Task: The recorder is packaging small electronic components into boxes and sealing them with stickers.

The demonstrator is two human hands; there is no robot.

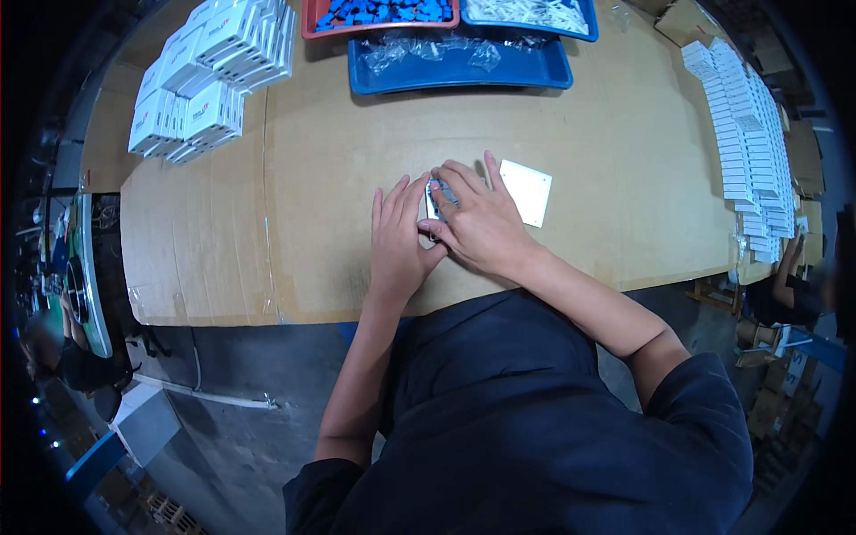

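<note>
A small white-edged housing with grey and blue parts inside (439,201) lies on the cardboard-covered table, mostly hidden under my fingers. Along its left side, my left hand (401,234) holds it with the fingers pressed together. My right hand (486,214) reaches over it from the right, fingers bent onto its top and thumb at its near edge. Just past the right hand rests a flat white square plate (528,193) with small holes near its corners, partly covered by that hand.
White boxes (209,116) are piled at the far left. Tall stacks of white pieces (744,134) line the right edge. At the back stand a red tray (383,31) of blue parts, a blue tray (588,34) of white parts and a blue tray (459,80) with clear plastic bags.
</note>
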